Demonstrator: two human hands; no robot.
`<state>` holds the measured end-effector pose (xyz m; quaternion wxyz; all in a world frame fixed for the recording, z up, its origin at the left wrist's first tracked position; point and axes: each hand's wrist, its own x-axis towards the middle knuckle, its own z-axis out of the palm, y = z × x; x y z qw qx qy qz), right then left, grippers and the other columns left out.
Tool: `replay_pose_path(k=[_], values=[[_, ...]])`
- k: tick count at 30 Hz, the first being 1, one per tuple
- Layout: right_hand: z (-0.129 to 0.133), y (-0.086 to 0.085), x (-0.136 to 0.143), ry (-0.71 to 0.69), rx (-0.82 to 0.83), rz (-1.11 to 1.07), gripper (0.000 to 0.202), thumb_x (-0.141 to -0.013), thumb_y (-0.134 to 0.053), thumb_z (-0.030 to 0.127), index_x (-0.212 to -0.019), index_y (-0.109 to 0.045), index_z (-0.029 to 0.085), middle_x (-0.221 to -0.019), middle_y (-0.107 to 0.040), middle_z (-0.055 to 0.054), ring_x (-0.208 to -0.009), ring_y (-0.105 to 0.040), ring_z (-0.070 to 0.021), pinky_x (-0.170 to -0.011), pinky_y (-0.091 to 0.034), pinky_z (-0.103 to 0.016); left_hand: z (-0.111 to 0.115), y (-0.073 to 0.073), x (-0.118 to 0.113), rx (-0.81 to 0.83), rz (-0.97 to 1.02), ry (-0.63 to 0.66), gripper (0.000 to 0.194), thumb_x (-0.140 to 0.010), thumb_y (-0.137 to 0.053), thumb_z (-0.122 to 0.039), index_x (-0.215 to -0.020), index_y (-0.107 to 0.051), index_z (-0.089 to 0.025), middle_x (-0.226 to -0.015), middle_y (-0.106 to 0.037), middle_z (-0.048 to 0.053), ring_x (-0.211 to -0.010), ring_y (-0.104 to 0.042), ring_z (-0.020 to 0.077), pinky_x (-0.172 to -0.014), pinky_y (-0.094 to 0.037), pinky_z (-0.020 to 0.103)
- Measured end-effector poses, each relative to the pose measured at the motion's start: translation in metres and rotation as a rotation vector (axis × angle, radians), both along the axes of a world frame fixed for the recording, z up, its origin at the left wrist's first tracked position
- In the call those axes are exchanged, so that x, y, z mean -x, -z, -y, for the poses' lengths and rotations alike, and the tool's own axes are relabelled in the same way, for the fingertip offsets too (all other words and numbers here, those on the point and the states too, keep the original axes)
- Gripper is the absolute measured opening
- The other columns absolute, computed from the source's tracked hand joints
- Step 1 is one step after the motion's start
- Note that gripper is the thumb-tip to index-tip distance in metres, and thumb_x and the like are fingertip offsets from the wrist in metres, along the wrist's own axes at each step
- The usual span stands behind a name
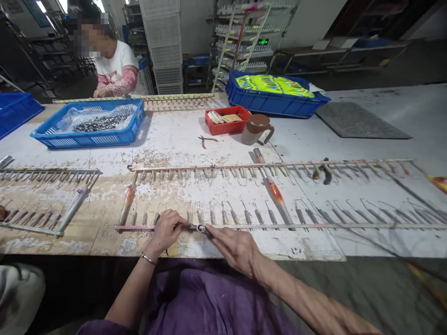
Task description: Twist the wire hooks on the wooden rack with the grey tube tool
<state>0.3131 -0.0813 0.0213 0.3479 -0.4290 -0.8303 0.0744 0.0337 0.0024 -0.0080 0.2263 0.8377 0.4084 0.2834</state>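
Note:
My left hand [168, 232], a bracelet on its wrist, is closed in a pinch at the near rail of a long rack [251, 226]. What its fingertips hold is too small to name. Just to the right, my right hand [237, 246] is closed on a small dark piece with a shiny ring-shaped end [201, 228]. The two hands nearly meet over the rail. Thin wire hooks [244, 207] on grey clips stand along this rail, and a similar row lines the far rail [195, 168]. Orange-stained crossbars [275, 191] join both rails.
Across the table sits another person [117, 70]. Between us are a blue basket of small shiny metal parts [104, 122], pliers [207, 140], a red bin [228, 120], a brown mug [257, 129] and a blue crate of yellow-green pieces [275, 93]. Another rack [71, 209] lies left.

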Motion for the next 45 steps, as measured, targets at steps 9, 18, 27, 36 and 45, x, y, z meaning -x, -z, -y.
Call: replay_pose_path(k=[9,18,27,36,45], values=[[-0.002,0.001,-0.003,-0.016,-0.021,-0.004,0.052,-0.111,-0.051,0.022,-0.162,-0.049,0.026,-0.074,-0.067,0.002,-0.054,-0.061,-0.0165,-0.049,-0.049,-0.027,0.000,0.000,0.001,-0.003,0.015,-0.001,0.018,-0.104,-0.064,-0.021,-0.089,-0.074,-0.022,-0.082,-0.070,0.002,-0.085,-0.065,0.0194,-0.080,-0.049,0.034],[-0.006,0.003,0.008,-0.014,-0.063,0.026,0.050,-0.111,-0.048,0.023,-0.160,-0.053,0.026,-0.069,-0.063,0.003,-0.051,-0.057,-0.0139,-0.046,-0.046,-0.024,0.001,-0.005,0.001,0.030,0.017,0.005,0.015,-0.101,-0.066,-0.016,-0.089,-0.074,-0.022,-0.084,-0.071,0.001,-0.086,-0.066,0.0186,-0.080,-0.049,0.033],[-0.006,0.007,0.008,0.022,0.020,-0.045,0.049,-0.112,-0.048,0.027,-0.160,-0.054,0.029,-0.075,-0.068,0.000,-0.059,-0.066,-0.0179,-0.054,-0.057,-0.028,0.000,-0.005,0.001,0.029,0.013,0.012,0.014,-0.102,-0.065,-0.018,-0.092,-0.074,-0.022,-0.085,-0.072,0.002,-0.087,-0.067,0.0190,-0.081,-0.050,0.033],[-0.008,0.012,0.011,0.051,0.015,-0.015,0.046,-0.113,-0.047,0.027,-0.158,-0.057,0.026,-0.074,-0.070,0.000,-0.058,-0.065,-0.0169,-0.055,-0.054,-0.028,0.000,-0.005,0.001,0.067,0.029,0.018,0.017,-0.104,-0.062,-0.021,-0.091,-0.073,-0.022,-0.087,-0.073,0.003,-0.088,-0.068,0.0193,-0.081,-0.050,0.033],[-0.008,0.010,0.015,0.032,0.010,-0.076,0.049,-0.111,-0.049,0.025,-0.160,-0.054,0.028,-0.077,-0.071,0.000,-0.060,-0.066,-0.0171,-0.055,-0.056,-0.028,0.001,-0.004,0.000,0.073,0.000,0.003,0.016,-0.103,-0.063,-0.020,-0.092,-0.074,-0.022,-0.086,-0.072,0.002,-0.087,-0.068,0.0192,-0.079,-0.050,0.033]])
